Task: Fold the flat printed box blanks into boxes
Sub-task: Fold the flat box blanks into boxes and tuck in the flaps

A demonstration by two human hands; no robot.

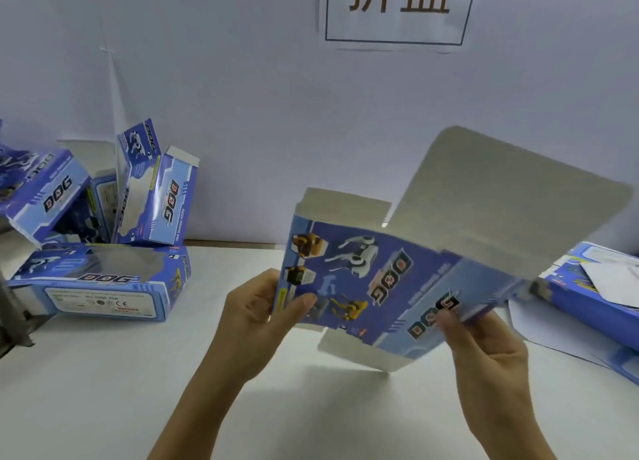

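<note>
Box blank (377, 280): held in the air above the white table (138, 390), in front of the person, printed blue face toward the camera, "DOG" lettering and robot-dog pictures visible. Still largely flat, tilted, with its right end raised.
Large flap (511, 210): grey unprinted inside shown, standing up and back from the blank's upper right edge.
Small flaps: one grey flap (342, 205) is seen at the upper left edge, another (352, 350) hanging from the lower edge.
Left hand (262, 318): clamped on the blank's left edge, thumb (304, 302) pressed on the printed face, fingers hidden behind the card.
Right hand (484, 349): pinching the blank's lower right edge, thumb on the printed side; remaining fingers are curled beneath the card.
Folded boxes (103, 224): a loose pile at the left of the table against the wall, one lying flat at the front, others leaned upright or tipped.
Stack of blanks (601, 293): lying at the right edge of the table, partly cut off by the frame.
Wall sign (397, 10): white sheet with two large characters, fixed above the table.
</note>
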